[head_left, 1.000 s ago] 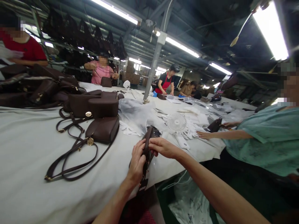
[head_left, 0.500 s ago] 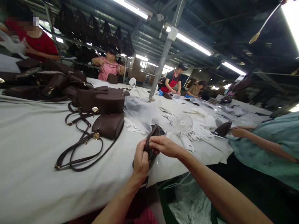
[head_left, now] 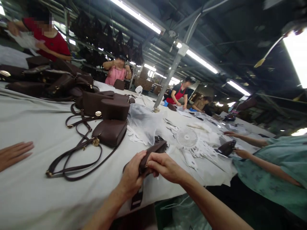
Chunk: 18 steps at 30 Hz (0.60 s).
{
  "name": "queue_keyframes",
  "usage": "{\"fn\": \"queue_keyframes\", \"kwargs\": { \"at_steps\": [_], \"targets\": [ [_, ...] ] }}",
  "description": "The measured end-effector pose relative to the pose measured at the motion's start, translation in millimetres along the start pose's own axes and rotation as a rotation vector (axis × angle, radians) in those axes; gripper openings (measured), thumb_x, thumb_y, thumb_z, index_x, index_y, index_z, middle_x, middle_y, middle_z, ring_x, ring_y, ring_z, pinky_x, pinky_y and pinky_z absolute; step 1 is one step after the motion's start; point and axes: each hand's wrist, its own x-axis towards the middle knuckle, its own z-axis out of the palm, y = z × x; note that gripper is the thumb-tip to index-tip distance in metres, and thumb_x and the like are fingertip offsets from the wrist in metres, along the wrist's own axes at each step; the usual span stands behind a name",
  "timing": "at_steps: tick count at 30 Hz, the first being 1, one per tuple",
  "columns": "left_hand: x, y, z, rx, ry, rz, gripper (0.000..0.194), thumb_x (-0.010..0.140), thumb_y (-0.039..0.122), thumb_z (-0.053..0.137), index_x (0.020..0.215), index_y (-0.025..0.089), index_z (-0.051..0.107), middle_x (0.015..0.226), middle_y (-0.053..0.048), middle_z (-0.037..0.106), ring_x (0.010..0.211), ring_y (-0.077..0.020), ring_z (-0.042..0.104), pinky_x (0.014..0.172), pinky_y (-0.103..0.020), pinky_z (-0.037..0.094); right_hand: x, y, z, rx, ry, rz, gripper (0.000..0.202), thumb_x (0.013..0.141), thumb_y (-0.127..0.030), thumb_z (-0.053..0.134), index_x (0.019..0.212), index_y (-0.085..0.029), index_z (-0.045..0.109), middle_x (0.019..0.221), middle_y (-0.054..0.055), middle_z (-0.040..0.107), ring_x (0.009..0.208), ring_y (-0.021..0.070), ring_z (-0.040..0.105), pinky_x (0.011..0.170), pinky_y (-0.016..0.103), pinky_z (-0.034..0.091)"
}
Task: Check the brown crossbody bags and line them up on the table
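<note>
A dark brown handbag [head_left: 155, 148] lies tilted at the front of the white-covered table, partly covered by both hands. My left hand [head_left: 131, 174] grips its near side, the fingers wrapped over the top. On the bag's edge, my right hand [head_left: 164, 166] pinches with bent fingers; the exact part between them is hidden. Below my left hand hangs a dark strap or flap [head_left: 137, 199] with a pale mark. To the left sit finished-looking brown handbags [head_left: 110, 131] with gold round charms and long straps [head_left: 74, 174] looped on the cloth.
A white fan [head_left: 187, 137] lies among white paper pieces, beside clear plastic [head_left: 144, 119]. Behind them a grey post [head_left: 169, 76] rises. Another person's hand [head_left: 16, 153] rests at the left; a person in green [head_left: 271, 163] handles a bag at right. More bags [head_left: 48, 81] are heaped back left.
My hands and the handbag have come nearer and lower, and the bag has turned flatter. Another person's hand has appeared at the left edge.
</note>
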Motion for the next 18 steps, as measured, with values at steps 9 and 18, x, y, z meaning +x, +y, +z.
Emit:
{"fn": "queue_keyframes", "kwargs": {
  "at_steps": [9, 18],
  "targets": [
    [-6.7, -28.8, -72.7, -0.186, -0.280, -0.213, 0.050, 0.081, 0.042, 0.062, 0.131, 0.038, 0.057, 0.141, 0.000, 0.054, 0.130, -0.0332, 0.049, 0.111, -0.051, 0.038, 10.6, 16.2, -2.1, -0.951, -0.017, -0.115, 0.063, 0.070, -0.047, 0.077, 0.121, -0.018, 0.055, 0.107, 0.011, 0.067, 0.090, 0.0254, 0.061, 0.079, 0.034, 0.045],
    [-32.2, -39.1, -128.0, 0.168, -0.046, -0.355, 0.059, 0.081, 0.039, 0.061, 0.138, 0.036, 0.049, 0.146, -0.003, 0.048, 0.135, -0.0312, 0.044, 0.113, -0.053, 0.032, -16.4, 43.4, -162.7, -1.442, 0.812, -0.026, 0.030, 0.088, -0.027, 0.053, 0.110, -0.012, 0.066, 0.097, 0.022, 0.069, 0.085, 0.0313, 0.063, 0.070, 0.044, 0.043]
  ]
}}
